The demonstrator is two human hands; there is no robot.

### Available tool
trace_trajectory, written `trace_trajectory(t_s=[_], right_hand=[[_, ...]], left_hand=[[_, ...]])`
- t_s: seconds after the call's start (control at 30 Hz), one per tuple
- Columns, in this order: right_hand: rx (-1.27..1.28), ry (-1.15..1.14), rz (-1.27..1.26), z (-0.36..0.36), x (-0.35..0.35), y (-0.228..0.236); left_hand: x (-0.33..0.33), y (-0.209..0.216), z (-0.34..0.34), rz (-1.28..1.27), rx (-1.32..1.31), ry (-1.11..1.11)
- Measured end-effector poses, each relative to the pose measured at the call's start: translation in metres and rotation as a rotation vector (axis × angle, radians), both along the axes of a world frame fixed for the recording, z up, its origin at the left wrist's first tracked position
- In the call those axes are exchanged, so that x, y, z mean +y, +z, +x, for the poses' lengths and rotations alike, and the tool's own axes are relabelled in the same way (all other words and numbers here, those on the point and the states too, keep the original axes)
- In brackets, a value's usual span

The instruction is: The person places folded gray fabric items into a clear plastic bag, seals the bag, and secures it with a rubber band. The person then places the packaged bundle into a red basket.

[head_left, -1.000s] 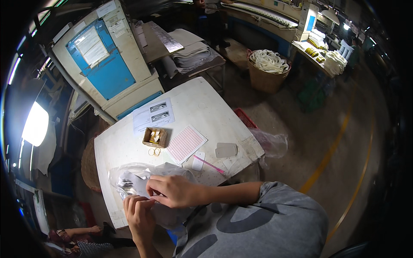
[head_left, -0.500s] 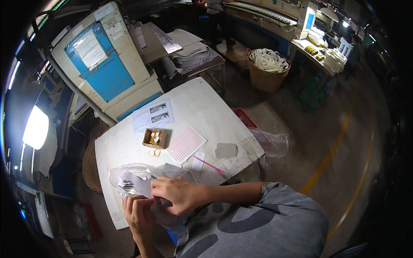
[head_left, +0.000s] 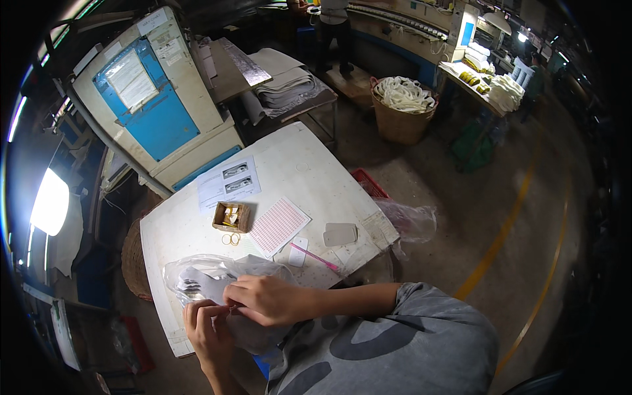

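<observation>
A clear plastic bag lies at the near edge of the white table, with a stack of pale flat pieces inside it. My left hand and my right hand meet over the bag's near side. Their fingers are bent and pinch the plastic together, fingertips almost touching. Part of the bag is hidden behind my hands, and its loose lower end hangs past the table edge toward my lap. Beyond the bag are two rubber bands beside a small brown box of small items.
On the table lie a printed paper, a sheet of red marks, a pink pen, a white tag and grey cards. A blue-and-white cabinet stands behind. A basket of white strips is farther right.
My fingertips have shifted slightly and drawn together over the plastic. The whole view has moved a little, so the table appears slightly farther left. The bag stays in place.
</observation>
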State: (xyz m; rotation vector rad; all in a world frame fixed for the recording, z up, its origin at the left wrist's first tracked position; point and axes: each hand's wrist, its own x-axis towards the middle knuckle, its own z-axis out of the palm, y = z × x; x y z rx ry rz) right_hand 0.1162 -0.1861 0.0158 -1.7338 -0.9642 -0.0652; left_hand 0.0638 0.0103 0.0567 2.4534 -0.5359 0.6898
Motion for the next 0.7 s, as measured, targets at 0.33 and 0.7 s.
trace_trajectory(t_s=[0.33, 0.7], right_hand=[[-0.427, -0.193, -0.110, 0.000, -0.005, 0.014], [-0.763, -0.240, -0.267, 0.014, -0.014, 0.028]], left_hand=[[-0.001, 0.008, -0.001, 0.060, -0.056, -0.019], [0.009, 0.017, -0.002, 0.217, -0.070, 0.040]])
